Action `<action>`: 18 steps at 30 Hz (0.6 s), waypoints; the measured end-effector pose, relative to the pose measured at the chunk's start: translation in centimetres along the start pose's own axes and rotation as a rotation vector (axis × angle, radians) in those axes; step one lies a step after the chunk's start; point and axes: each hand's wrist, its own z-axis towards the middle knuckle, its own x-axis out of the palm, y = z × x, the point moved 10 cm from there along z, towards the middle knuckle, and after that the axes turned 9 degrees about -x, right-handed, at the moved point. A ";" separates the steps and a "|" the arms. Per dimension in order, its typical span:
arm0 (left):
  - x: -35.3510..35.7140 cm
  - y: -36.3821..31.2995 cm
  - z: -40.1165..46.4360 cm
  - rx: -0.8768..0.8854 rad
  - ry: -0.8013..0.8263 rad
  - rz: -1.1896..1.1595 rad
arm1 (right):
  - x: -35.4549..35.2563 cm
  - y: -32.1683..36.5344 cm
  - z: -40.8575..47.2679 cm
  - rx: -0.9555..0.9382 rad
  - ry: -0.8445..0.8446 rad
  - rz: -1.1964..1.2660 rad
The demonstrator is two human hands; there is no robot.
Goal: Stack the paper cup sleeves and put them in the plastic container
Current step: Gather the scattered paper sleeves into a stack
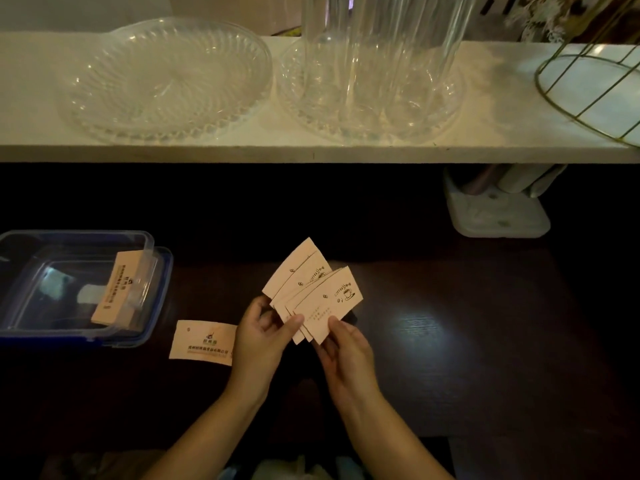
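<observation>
Both hands hold a fanned bunch of flattened tan paper cup sleeves [313, 289] above the dark table, near the middle. My left hand [265, 336] grips the bunch's lower left edge, thumb on top. My right hand [346, 344] pinches its lower right corner. One single sleeve [202, 342] lies flat on the table just left of my left hand. The clear plastic container [20, 271] with a blue rim stands at the far left. A stack of sleeves [119, 289] leans on edge inside it against its right wall.
A white shelf [242, 147] runs across above the table, carrying a clear glass plate [166, 77], a second plate with tall clear glasses [377, 64] and a gold wire basket [595, 84]. A white holder [495, 209] stands under the shelf at the right.
</observation>
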 end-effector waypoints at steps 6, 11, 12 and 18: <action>-0.8 0.0 1.2 0.009 -0.003 0.135 | -1.9 3.0 0.3 -0.240 -0.075 -0.511; 0.2 1.4 2.7 0.005 0.200 0.411 | 2.1 9.8 -0.2 -0.994 0.416 -1.558; 0.6 2.0 2.9 -0.006 0.244 0.458 | 2.0 9.4 0.3 -0.956 0.517 -1.635; 0.4 4.6 3.8 -0.017 0.203 0.595 | -0.7 9.4 1.5 -0.961 0.450 -1.617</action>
